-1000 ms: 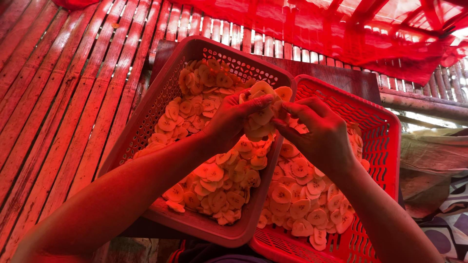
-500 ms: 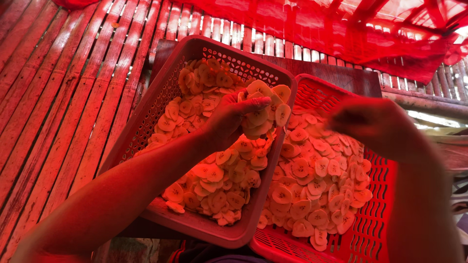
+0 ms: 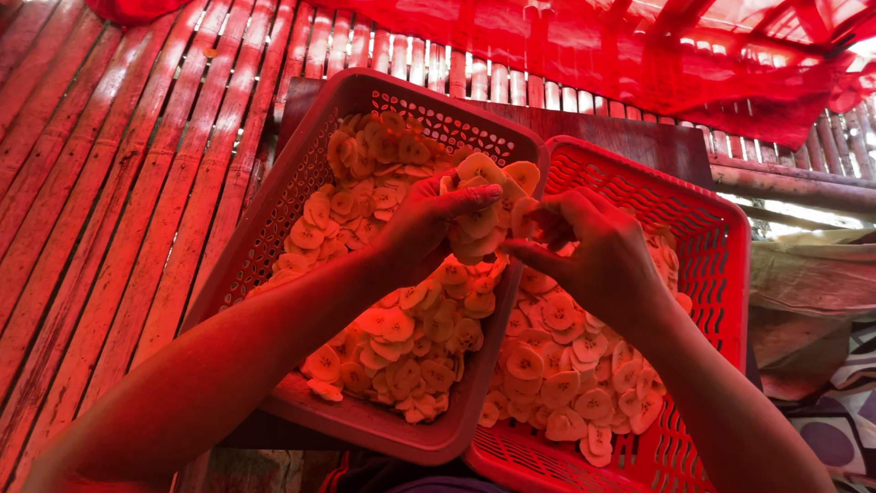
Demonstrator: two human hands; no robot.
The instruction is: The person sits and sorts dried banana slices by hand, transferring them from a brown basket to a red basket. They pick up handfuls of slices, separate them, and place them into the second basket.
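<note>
My left hand (image 3: 429, 228) grips a stack of slices (image 3: 484, 205) while my right hand (image 3: 593, 256) pinches at its edge, both above the seam between two baskets, left basket (image 3: 301, 146) and right basket (image 3: 721, 237) each already partly filled with loose slices.

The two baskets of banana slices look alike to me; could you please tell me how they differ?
The left basket lies tilted, its edge overlapping the right basket. The left basket looks darker red, the right basket brighter. Both are slotted plastic holding round pale slices. The left hand holds a clump; the right hand picks at it.
</note>
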